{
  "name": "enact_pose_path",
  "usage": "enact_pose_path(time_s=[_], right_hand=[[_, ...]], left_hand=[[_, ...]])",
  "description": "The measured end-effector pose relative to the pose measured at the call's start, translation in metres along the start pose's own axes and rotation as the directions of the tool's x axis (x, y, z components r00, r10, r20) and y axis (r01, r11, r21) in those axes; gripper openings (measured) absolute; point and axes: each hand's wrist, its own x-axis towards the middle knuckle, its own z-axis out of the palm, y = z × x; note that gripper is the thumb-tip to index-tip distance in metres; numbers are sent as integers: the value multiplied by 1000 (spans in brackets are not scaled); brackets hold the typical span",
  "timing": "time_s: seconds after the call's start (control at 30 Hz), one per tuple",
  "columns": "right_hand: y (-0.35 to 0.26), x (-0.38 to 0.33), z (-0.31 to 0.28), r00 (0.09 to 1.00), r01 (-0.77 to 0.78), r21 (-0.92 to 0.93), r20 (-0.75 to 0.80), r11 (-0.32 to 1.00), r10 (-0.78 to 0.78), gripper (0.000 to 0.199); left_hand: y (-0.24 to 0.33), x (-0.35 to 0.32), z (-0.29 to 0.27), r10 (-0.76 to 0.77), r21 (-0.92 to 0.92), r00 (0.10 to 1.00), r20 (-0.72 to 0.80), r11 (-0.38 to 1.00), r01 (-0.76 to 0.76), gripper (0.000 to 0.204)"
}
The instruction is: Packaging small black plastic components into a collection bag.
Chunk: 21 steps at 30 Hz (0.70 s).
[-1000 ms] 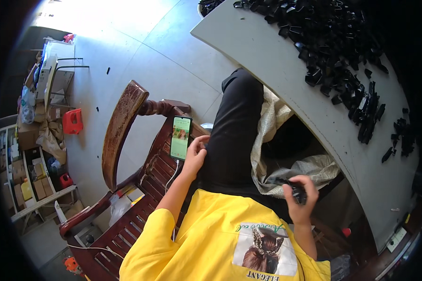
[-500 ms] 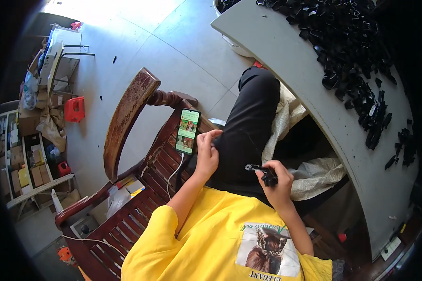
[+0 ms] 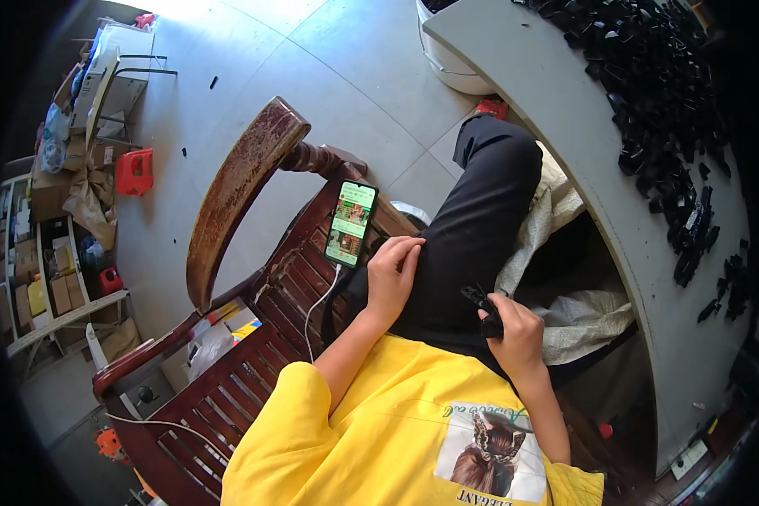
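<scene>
In my right hand [image 3: 519, 337] I grip a small black plastic part [image 3: 482, 309], jagged at its far end, above my lap. My left hand [image 3: 394, 274] rests at my dark-trousered thigh [image 3: 481, 202] with fingers curled together. Whether anything sits between those fingertips is hidden. Just left of that hand, a phone [image 3: 352, 221] with a lit screen lies on the slatted wooden bench [image 3: 228, 396], a white cable plugged into its lower end.
A grey table [image 3: 557, 126] curves along my right, bearing a large heap of black plastic parts [image 3: 658, 93]. A white bucket [image 3: 447, 63] stands beyond its far corner. A pale woven sack [image 3: 582, 320] hangs beside my leg. Shelves with boxes [image 3: 55, 287] and a red jug [image 3: 135, 172] are at left.
The view has shifted, so the bench, phone and table sit differently in it. In my right hand the black part has turned slightly. My left hand stays near the thigh.
</scene>
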Motion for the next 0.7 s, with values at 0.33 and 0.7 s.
enact_pose_path(time_s=[0.33,0.7], right_hand=[[-2,-8,-7,995,-85,159,-38,984,92,27],[-50,4,-94,1000,17,237,-20,971,-12,34]], left_hand=[[22,1,-14,-13,-131,971,238,990,45,29],[97,-4,-36,315,-537,823,473,843,-14,44]])
